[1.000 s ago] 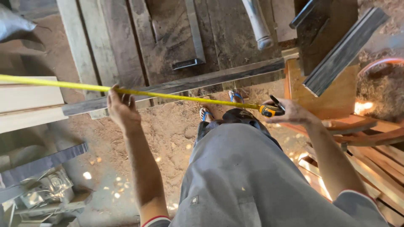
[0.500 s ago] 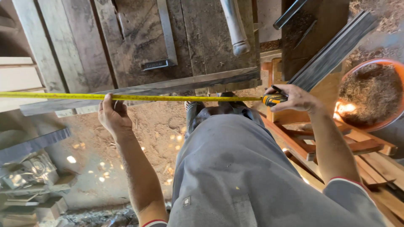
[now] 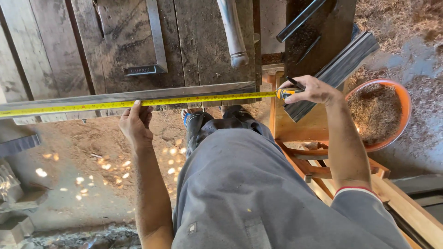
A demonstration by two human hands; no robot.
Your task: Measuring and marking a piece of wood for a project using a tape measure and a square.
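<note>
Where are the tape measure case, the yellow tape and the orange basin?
tape measure case (image 3: 284, 93), head view, on its yellow-and-black body beside the right hand.
yellow tape (image 3: 194, 99), head view, mid-span along the plank.
orange basin (image 3: 405, 103), head view, on its right rim.

Daylight, bright and warm. Sun falls hardest at the right, on the sawdust in the orange tub (image 3: 402, 107) and the ground beyond it. The far bench (image 3: 138, 46) lies in even shade. Small dappled sun spots dot the dirt floor (image 3: 92, 166) near left. Focus is sharp throughout; wide-lens bending stretches the edges and corners.
</note>
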